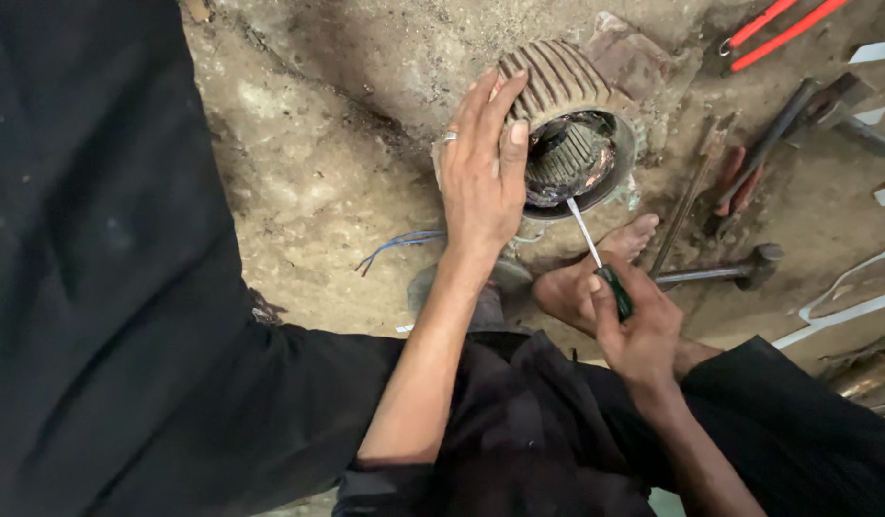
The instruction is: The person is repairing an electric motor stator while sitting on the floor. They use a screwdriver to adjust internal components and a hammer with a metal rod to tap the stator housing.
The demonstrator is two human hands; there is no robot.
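hammer, red-handled cutters, blue wires

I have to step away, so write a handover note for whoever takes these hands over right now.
Left hand: flat on the motor stator, steadying it on the dirt floor.
Right hand: gripping a green-handled screwdriver, tip inside the stator's bore at the copper windings.
Bare foot rests just below the stator.
Nearby: hammer and metal rod to the right, red-handled tool at top right, loose wires to the left.
Done: stator is open at the front, windings exposed.
Left: windings are still in the slots.
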